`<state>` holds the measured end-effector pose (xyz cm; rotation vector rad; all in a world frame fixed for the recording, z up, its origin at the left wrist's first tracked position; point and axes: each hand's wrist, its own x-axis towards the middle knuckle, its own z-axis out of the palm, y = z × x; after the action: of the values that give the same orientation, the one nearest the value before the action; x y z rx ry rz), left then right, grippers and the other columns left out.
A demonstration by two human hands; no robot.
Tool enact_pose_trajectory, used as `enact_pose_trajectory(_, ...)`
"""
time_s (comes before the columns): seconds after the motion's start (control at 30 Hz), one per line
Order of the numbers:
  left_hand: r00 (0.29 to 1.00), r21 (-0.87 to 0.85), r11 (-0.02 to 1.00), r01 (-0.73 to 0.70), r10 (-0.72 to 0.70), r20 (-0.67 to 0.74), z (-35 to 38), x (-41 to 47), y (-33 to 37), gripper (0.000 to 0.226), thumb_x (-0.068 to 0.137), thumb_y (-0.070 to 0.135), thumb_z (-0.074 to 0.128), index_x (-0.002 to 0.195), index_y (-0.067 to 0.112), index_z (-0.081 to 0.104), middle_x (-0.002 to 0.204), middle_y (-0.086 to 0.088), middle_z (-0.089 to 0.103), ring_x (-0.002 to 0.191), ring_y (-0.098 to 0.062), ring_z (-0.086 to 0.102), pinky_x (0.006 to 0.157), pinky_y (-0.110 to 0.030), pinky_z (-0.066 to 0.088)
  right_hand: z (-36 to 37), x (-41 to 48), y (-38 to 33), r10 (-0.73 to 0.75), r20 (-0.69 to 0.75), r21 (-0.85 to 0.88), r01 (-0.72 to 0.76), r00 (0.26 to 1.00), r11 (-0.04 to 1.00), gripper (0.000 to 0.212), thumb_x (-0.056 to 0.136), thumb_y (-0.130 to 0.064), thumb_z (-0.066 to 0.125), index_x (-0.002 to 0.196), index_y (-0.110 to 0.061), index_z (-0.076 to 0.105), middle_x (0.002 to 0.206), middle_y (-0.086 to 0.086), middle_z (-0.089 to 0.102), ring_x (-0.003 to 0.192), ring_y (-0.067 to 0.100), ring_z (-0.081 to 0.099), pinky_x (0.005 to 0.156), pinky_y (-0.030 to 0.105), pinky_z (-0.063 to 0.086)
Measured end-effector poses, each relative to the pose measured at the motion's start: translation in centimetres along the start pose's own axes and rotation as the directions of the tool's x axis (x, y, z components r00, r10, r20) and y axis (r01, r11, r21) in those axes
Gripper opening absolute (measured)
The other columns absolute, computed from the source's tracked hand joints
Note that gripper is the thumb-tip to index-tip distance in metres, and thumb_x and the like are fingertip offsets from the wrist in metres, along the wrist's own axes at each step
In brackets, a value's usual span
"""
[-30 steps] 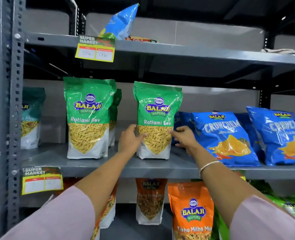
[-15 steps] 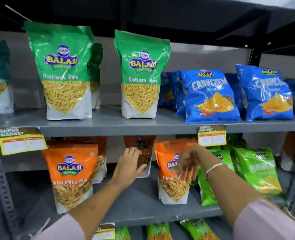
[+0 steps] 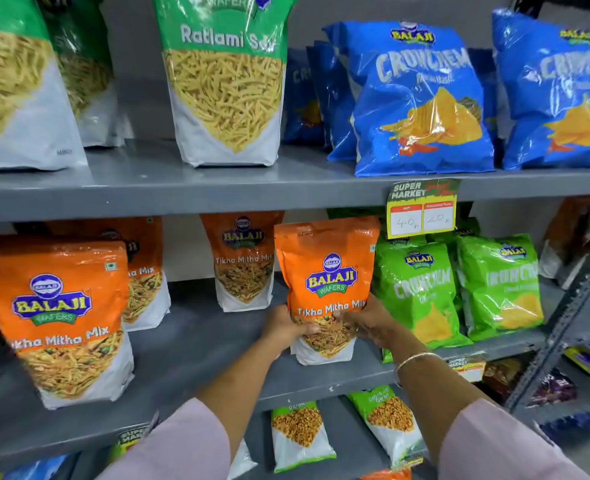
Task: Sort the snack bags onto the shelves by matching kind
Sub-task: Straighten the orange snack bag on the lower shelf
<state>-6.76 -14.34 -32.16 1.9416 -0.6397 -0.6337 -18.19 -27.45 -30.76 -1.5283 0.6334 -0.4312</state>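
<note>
An orange Tikha Mitha Mix bag (image 3: pixel 326 271) stands upright on the middle shelf (image 3: pixel 196 344). My left hand (image 3: pixel 285 329) grips its lower left side and my right hand (image 3: pixel 369 322) grips its lower right side. More orange Tikha Mitha Mix bags stand to the left: a near one (image 3: pixel 58 313), one behind it (image 3: pixel 144 271) and one further back (image 3: pixel 243 258). Green Crunchem bags (image 3: pixel 420 289) stand just right of the held bag. On the upper shelf (image 3: pixel 182 188) are green Ratlami Sev bags (image 3: pixel 224 81) and blue Crunchem bags (image 3: pixel 421 95).
A yellow price tag (image 3: pixel 421 207) hangs from the upper shelf edge above the held bag. Small green bags (image 3: pixel 298 434) lie on the shelf below. A slotted metal upright (image 3: pixel 570 313) runs along the right side, with more packets beyond it.
My hands left the Ratlami Sev bag on the upper shelf, dropped to the middle shelf and closed on an orange Tikha Mitha Mix bag. The view tilted down and moved closer.
</note>
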Motion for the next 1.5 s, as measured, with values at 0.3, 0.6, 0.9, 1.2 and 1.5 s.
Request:
enact_pose_trajectory(0.3, 0.989, -0.004, 0.999, -0.041, 0.04, -0.139, -2.4, -1.6, 0.0, 0.055, 0.066, 0.017, 0.082, 0.115, 0.002, 0.062, 0.124, -0.017, 0.064, 0.111, -0.031, 0.062, 0.095, -0.039, 0.049, 2.3, -0.2, -0.7, -0.002, -0.071, -0.012, 0.001, 0.997, 1.0, 0.074, 0.053, -0.01, 0.086, 0.119, -0.002, 0.054, 0.117, 0.019, 0.065, 0.107, 0.035, 0.062, 0.095, 0.055, 0.048)
enact_pose_trajectory(0.6, 0.975, 0.083, 0.996, 0.009, 0.01, -0.223, -10.1, -3.9, -2.0, 0.053, 0.064, 0.018, 0.083, 0.112, 0.003, 0.065, 0.121, -0.016, 0.067, 0.108, -0.029, 0.064, 0.094, -0.035, 0.05, 10.2, -1.9, -3.2, 0.034, 0.01, -0.027, -0.034, 0.999, 0.999, 0.063, 0.062, -0.01, 0.082, 0.119, -0.006, 0.055, 0.122, 0.016, 0.064, 0.111, 0.036, 0.061, 0.094, 0.057, 0.048)
enact_pose_trajectory(0.9, 0.961, 0.095, 0.995, 0.04, -0.012, -0.276, -12.1, -4.8, -5.4, 0.054, 0.066, 0.022, 0.082, 0.114, 0.004, 0.065, 0.123, -0.015, 0.066, 0.11, -0.029, 0.064, 0.095, -0.038, 0.049, 14.2, -1.4, -1.1, 0.047, 0.019, -0.052, -0.046, 0.999, 0.998, 0.062, 0.063, -0.014, 0.082, 0.118, -0.008, 0.054, 0.123, 0.015, 0.064, 0.111, 0.036, 0.061, 0.095, 0.058, 0.047)
enact_pose_trajectory(1.2, 0.974, 0.069, 0.997, 0.017, -0.001, -0.227, -11.5, -4.1, -5.4, 0.052, 0.065, 0.018, 0.082, 0.111, 0.002, 0.065, 0.12, -0.015, 0.067, 0.107, -0.028, 0.065, 0.093, -0.038, 0.051, 13.3, -1.4, -0.8, 0.06, 0.008, -0.003, -0.06, 0.998, 0.998, 0.059, 0.066, -0.013, 0.08, 0.119, -0.008, 0.053, 0.122, 0.016, 0.064, 0.11, 0.035, 0.061, 0.091, 0.052, 0.05)
enact_pose_trajectory(1.5, 0.981, 0.094, 0.995, 0.031, -0.012, -0.194, -11.5, -4.4, -4.8, 0.056, 0.067, 0.017, 0.081, 0.117, 0.003, 0.06, 0.126, -0.015, 0.064, 0.113, -0.03, 0.061, 0.098, -0.039, 0.048, 13.2, -1.3, -1.1, 0.088, 0.056, -0.013, -0.088, 0.995, 0.996, 0.067, 0.067, -0.011, 0.079, 0.125, -0.008, 0.046, 0.127, 0.017, 0.06, 0.115, 0.035, 0.058, 0.093, 0.05, 0.048)
